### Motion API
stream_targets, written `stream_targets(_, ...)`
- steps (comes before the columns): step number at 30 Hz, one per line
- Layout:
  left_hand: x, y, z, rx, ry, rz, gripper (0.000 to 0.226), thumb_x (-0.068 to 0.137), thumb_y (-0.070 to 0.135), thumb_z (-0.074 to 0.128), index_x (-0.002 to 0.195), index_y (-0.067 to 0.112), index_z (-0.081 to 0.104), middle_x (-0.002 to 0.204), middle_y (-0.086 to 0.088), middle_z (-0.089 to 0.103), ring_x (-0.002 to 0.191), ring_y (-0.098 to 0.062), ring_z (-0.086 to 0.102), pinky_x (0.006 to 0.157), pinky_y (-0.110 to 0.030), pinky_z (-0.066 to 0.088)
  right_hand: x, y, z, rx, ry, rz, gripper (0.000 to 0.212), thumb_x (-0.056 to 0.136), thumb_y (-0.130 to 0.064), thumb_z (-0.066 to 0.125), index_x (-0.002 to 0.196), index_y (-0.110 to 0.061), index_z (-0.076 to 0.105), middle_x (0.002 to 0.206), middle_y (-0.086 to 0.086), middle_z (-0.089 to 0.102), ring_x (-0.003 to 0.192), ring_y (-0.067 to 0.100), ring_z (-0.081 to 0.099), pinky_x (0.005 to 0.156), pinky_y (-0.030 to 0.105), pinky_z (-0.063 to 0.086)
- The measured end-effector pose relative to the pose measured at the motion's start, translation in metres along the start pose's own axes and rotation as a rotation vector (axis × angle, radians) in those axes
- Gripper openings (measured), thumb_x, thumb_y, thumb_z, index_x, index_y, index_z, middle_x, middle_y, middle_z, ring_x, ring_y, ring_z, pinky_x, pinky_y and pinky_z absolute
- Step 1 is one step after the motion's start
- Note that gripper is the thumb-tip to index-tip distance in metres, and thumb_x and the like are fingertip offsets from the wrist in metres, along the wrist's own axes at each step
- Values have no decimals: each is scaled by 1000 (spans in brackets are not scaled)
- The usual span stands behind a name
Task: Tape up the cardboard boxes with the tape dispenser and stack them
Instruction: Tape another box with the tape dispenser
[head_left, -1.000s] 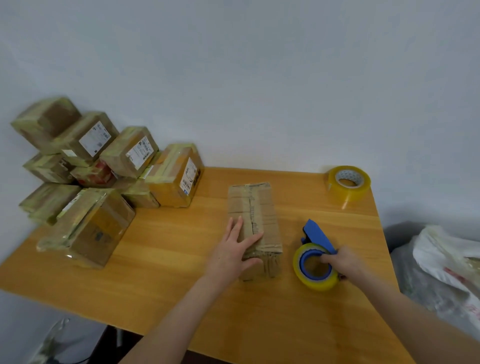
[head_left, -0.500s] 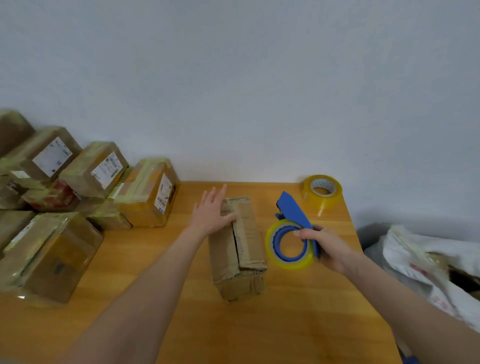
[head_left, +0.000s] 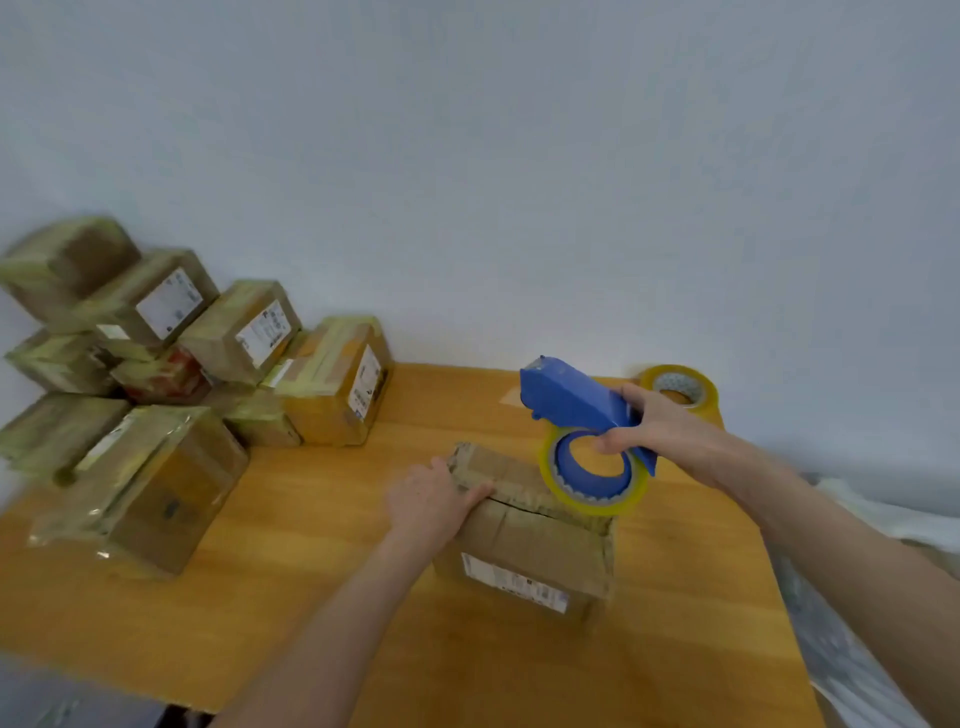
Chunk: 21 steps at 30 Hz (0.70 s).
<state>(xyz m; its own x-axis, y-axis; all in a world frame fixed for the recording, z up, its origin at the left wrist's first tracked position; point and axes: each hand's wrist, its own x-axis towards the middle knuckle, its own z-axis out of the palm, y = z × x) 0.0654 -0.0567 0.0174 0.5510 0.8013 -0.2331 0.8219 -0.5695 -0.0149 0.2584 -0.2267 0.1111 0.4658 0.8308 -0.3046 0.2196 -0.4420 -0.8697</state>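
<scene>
Open strip of table (head_left: 322, 525) runs between the pile of taped boxes (head_left: 171, 415) at left and the cardboard box (head_left: 535, 551) at centre. The tape dispenser (head_left: 571, 400) overhangs the box's far end. A spare tape roll (head_left: 706, 397) occupies the far right corner; wall (head_left: 519, 208) closes the back.

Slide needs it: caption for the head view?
Left hand grips a cardboard box; right hand holds the tape dispenser over it.

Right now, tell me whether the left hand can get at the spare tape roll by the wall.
Probably not directly. The left hand holds the cardboard box, and the right hand with the tape dispenser hangs across the straight path to the spare tape roll; it would need to go around.
</scene>
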Motion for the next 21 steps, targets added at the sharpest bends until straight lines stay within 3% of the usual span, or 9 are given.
stream_targets(2, -7, -7, 2, -69, 17, 1, 74, 86, 77, 29, 116, 12, 47, 109, -9, 56, 94, -26, 59, 69, -33, 46, 1, -11, 12, -95, -71, -35, 44, 76, -11, 76, 113, -23, 54, 107, 2, 60, 94, 22, 63, 78, 36, 52)
stream_targets(4, -8, -19, 0, -192, 131, 44, 61, 93, 66, 30, 115, 13, 49, 111, -8, 53, 94, -27, 59, 70, -33, 47, 0, -17, 23, -132, -114, -57, 49, 67, -17, 76, 109, -25, 54, 104, 1, 59, 89, 19, 62, 71, 30, 49)
stream_targets(6, -9, -29, -13, -580, 174, 53, 52, 97, 57, 30, 105, 13, 58, 104, -7, 59, 91, -27, 60, 72, -38, 50, 1, -20, 29, -147, -118, -78, 52, 59, -24, 73, 107, -27, 54, 102, 0, 59, 86, 17, 62, 69, 27, 46)
stream_targets(8, -14, -31, -34, -1156, -53, -53, 61, 96, 60, 29, 102, 12, 65, 98, -6, 68, 84, -22, 62, 70, -34, 50, 3, -24, 32, -165, -131, -106, 50, 64, -21, 76, 109, -27, 54, 104, 1, 59, 90, 18, 63, 71, 27, 46)
stream_targets(9, -18, -30, -42, -1319, -191, -114, 64, 94, 64, 30, 103, 13, 66, 98, -3, 71, 83, -19, 62, 69, -31, 49, 4, -26, 34, -181, -145, -121, 48, 69, -16, 77, 110, -27, 54, 105, 1, 58, 91, 19, 62, 71, 27, 46)
stream_targets(11, -21, -27, -48, -1392, -330, -143, 62, 91, 68, 37, 104, 15, 69, 96, 1, 74, 84, -16, 64, 68, -28, 48, 6, -31, 37, -224, -165, -146, 48, 76, -8, 75, 114, -25, 53, 107, 0, 58, 94, 18, 62, 72, 27, 47)
stream_targets(13, -23, -26, -49, -1457, -334, -124, 49, 92, 57, 50, 102, 13, 69, 91, 2, 74, 81, -14, 63, 65, -26, 47, 7, -36, 40, -281, -171, -170, 51, 76, -8, 76, 118, -24, 52, 106, -2, 57, 93, 16, 61, 70, 24, 46)
stream_targets(17, -17, -32, -52, -1485, -152, -73, 14, 92, 21, 63, 87, 9, 68, 72, 0, 63, 63, -9, 54, 57, -20, 44, 6, -43, 45, -391, -162, -208, 62, 59, -37, 77, 115, -29, 51, 103, -10, 57, 90, 10, 61, 69, 20, 44)
stream_targets(21, -10, -38, -51, -1317, -65, -38, 15, 91, 20, 63, 86, 7, 68, 72, -1, 63, 66, -10, 54, 55, -19, 46, 3, -44, 55, -473, -107, -258, 61, 57, -48, 70, 113, -35, 50, 100, -17, 56, 88, 2, 58, 65, 17, 42)
